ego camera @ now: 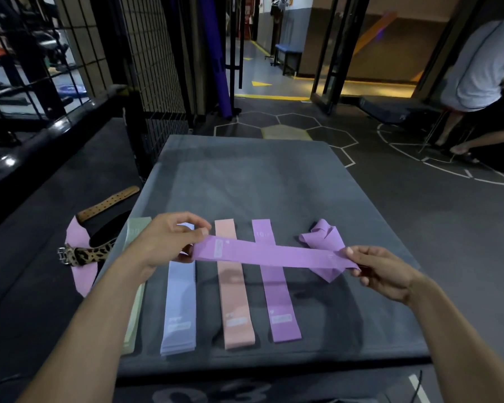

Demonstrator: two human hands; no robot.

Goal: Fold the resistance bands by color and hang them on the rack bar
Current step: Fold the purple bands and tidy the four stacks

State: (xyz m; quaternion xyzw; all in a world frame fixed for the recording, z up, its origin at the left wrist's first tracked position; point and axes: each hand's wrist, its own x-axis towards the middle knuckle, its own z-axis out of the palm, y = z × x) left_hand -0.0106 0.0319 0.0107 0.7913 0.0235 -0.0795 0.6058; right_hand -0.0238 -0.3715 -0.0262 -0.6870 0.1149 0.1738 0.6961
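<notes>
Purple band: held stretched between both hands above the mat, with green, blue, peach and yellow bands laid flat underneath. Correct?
Not quite. There is no yellow band: the fourth flat band is purple, as the head view shows. The rest stands: the left hand and right hand hold the purple band stretched above the mat, with the green band, blue band and peach band flat underneath.

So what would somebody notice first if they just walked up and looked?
Probably the purple band stretched between the left hand and right hand, above the grey mat. Under it, green, blue, peach and purple stacks lie side by side.
</notes>
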